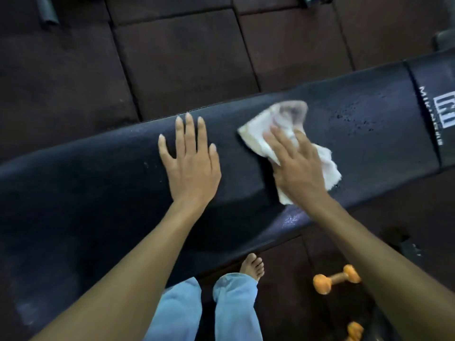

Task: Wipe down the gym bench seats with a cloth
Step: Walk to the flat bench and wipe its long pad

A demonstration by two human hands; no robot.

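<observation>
Nearest you, your legs in pale blue trousers and one bare foot stand right against the bench, close enough that both arms reach across its width. An orange dumbbell lies on the floor to your right, with a second one partly cut off at the frame's lower edge.

Your left hand lies flat on the dark padding, its fingers straight and spread, holding nothing. It looks like a brace, taking your weight as you lean over.

Just to its right, your right hand presses the white cloth onto the seat. Those fingers are straight and slightly spread on top of the fabric, not pinching it, which pushes a broad patch of cloth against the surface. The cloth is crumpled and its far edge is blurred.

Beyond the cloth, droplets bead on the padding toward the end with the white logo. That stretch probably needs wiping next.

Farther off are dark floor tiles and a grey tube.
</observation>
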